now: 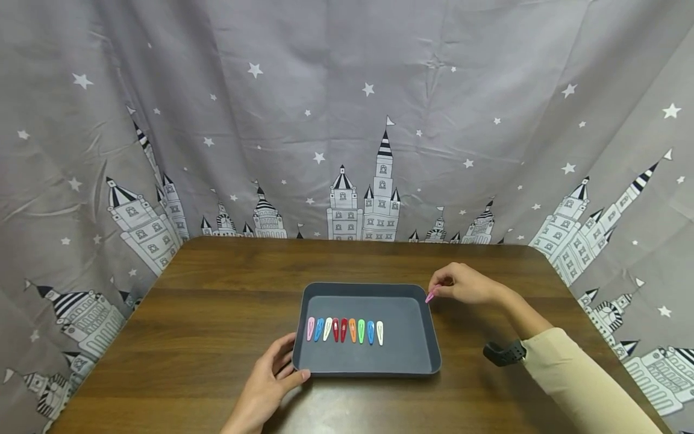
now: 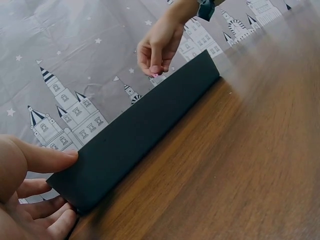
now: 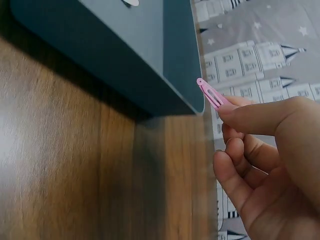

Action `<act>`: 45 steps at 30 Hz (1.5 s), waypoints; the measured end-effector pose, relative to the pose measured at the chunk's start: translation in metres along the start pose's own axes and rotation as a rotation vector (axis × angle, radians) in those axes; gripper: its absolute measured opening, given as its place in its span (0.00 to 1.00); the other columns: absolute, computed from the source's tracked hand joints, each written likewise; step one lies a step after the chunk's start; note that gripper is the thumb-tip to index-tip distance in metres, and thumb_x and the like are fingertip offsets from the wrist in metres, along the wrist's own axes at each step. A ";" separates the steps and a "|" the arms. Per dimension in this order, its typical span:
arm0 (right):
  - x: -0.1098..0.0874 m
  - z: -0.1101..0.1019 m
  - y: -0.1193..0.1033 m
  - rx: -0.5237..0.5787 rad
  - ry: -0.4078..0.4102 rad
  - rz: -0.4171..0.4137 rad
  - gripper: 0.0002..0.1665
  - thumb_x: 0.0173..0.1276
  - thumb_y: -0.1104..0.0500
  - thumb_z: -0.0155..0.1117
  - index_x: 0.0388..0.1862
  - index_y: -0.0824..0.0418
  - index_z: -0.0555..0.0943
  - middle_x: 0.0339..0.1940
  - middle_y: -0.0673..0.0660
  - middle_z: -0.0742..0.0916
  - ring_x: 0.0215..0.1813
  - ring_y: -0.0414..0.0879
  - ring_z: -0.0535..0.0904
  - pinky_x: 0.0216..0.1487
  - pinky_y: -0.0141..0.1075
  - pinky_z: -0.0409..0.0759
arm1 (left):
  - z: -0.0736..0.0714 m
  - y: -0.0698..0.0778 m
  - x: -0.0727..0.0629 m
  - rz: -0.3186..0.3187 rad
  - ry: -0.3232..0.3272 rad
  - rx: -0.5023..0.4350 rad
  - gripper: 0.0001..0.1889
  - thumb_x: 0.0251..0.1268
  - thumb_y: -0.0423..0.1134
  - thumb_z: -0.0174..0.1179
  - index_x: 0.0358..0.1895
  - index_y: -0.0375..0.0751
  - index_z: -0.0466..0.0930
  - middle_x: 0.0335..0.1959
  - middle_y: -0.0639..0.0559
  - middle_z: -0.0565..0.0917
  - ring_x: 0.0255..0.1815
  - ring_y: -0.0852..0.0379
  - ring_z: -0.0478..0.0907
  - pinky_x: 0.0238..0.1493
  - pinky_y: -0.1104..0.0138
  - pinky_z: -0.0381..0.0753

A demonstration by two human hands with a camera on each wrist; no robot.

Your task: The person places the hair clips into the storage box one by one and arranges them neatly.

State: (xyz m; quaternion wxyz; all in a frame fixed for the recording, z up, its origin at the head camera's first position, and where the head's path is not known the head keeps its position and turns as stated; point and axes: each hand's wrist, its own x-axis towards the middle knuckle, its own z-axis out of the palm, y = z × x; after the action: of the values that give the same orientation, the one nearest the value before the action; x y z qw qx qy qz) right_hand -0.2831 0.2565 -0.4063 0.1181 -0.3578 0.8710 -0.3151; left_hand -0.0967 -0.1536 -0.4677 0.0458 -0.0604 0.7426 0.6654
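A dark grey tray (image 1: 406,355) lies on the table with a row of several coloured hair clips inside, from a pink clip (image 1: 311,329) at the left to a cream clip (image 1: 380,333) at the right. My left hand (image 1: 271,371) grips the tray's near left corner, its thumb on the rim and its fingers along the outer side. Between thumb and forefinger my right hand (image 1: 461,283) pinches another pink hair clip (image 3: 212,94), held by the tray's far right corner. In the left wrist view, the tray's wall hides the row of clips.
The brown wooden table (image 1: 217,301) extends around the tray on all sides. Behind it hangs a grey curtain (image 1: 293,120) printed with castles and stars. A black band (image 1: 504,353) sits on the right wrist.
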 end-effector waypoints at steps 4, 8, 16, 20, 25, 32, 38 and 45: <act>0.006 0.003 -0.005 -0.019 -0.023 -0.032 0.09 0.72 0.67 0.67 0.34 0.56 0.88 0.31 0.49 0.87 0.34 0.40 0.76 0.35 0.32 0.75 | 0.001 0.000 0.000 -0.005 -0.004 0.000 0.39 0.59 0.23 0.71 0.74 0.30 0.66 0.70 0.30 0.72 0.71 0.34 0.69 0.70 0.50 0.72; 0.014 0.006 -0.011 -0.026 -0.050 -0.045 0.08 0.71 0.67 0.69 0.33 0.56 0.87 0.28 0.43 0.84 0.32 0.38 0.75 0.33 0.31 0.74 | 0.002 0.001 0.001 0.012 -0.010 -0.009 0.38 0.59 0.23 0.71 0.74 0.31 0.66 0.70 0.31 0.72 0.71 0.36 0.70 0.70 0.52 0.72; 0.031 0.018 -0.026 0.026 -0.121 -0.049 0.08 0.70 0.67 0.70 0.31 0.56 0.84 0.28 0.44 0.84 0.32 0.39 0.78 0.33 0.31 0.77 | 0.001 0.002 0.001 0.023 -0.012 -0.014 0.38 0.59 0.23 0.71 0.74 0.31 0.66 0.70 0.31 0.72 0.70 0.36 0.70 0.69 0.53 0.73; 0.036 0.025 -0.027 0.032 -0.145 -0.061 0.08 0.71 0.66 0.69 0.31 0.57 0.85 0.28 0.43 0.83 0.31 0.38 0.76 0.32 0.30 0.76 | 0.001 0.002 0.002 0.011 -0.015 -0.014 0.39 0.59 0.23 0.71 0.75 0.31 0.66 0.70 0.30 0.72 0.70 0.36 0.70 0.69 0.53 0.74; 0.041 0.031 -0.027 0.039 -0.174 -0.081 0.07 0.70 0.67 0.70 0.31 0.57 0.85 0.27 0.43 0.82 0.31 0.37 0.75 0.31 0.30 0.75 | 0.001 0.002 0.002 0.002 -0.011 -0.008 0.39 0.59 0.24 0.71 0.75 0.31 0.66 0.70 0.29 0.72 0.70 0.35 0.70 0.68 0.52 0.74; 0.049 0.044 -0.030 0.038 -0.252 -0.106 0.07 0.68 0.67 0.71 0.31 0.57 0.86 0.26 0.40 0.82 0.30 0.34 0.75 0.31 0.28 0.74 | 0.000 -0.001 0.001 0.002 -0.004 -0.005 0.38 0.59 0.23 0.71 0.74 0.31 0.67 0.69 0.30 0.72 0.69 0.35 0.71 0.66 0.54 0.77; 0.059 0.062 -0.035 0.051 -0.326 -0.074 0.06 0.66 0.67 0.73 0.30 0.58 0.87 0.25 0.40 0.82 0.29 0.32 0.74 0.29 0.26 0.73 | -0.001 -0.003 0.001 -0.006 0.000 -0.003 0.38 0.58 0.23 0.72 0.74 0.32 0.67 0.70 0.31 0.73 0.69 0.36 0.71 0.65 0.55 0.78; 0.063 0.072 -0.039 -0.044 -0.322 -0.016 0.09 0.65 0.66 0.74 0.28 0.55 0.85 0.23 0.40 0.80 0.27 0.32 0.72 0.27 0.26 0.69 | -0.002 -0.002 0.001 -0.004 -0.008 -0.017 0.38 0.58 0.24 0.72 0.74 0.32 0.67 0.69 0.30 0.73 0.68 0.35 0.72 0.62 0.57 0.81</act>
State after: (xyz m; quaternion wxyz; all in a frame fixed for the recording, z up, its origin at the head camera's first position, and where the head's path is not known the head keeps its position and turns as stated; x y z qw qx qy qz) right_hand -0.2754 0.1580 -0.4361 0.2456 -0.4131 0.8447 -0.2354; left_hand -0.0972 -0.1562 -0.4700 0.0496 -0.0598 0.7364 0.6720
